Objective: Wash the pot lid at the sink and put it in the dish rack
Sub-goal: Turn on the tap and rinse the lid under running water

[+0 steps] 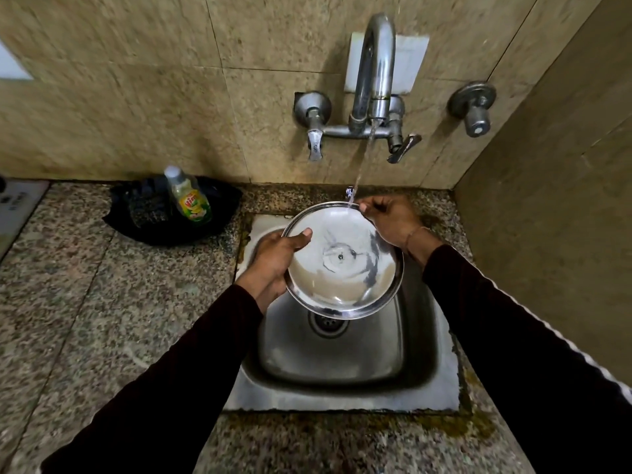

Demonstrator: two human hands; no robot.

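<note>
A round steel pot lid (pixel 342 265) is held tilted above the steel sink (pixel 342 357), its hollow underside facing me. My left hand (pixel 277 261) grips its left rim, thumb lying on the inner face. My right hand (pixel 390 220) pinches the far right rim. A thin stream of water runs from the tap (pixel 374 73) and strikes the lid's far edge close to my right fingers. No dish rack is in view.
A black tray (pixel 143 230) on the granite counter to the left holds a dish soap bottle (pixel 189 196) and a dark scrubber (pixel 147 206). Tiled walls close in behind and on the right. A separate wall valve (pixel 473 107) sits right of the tap.
</note>
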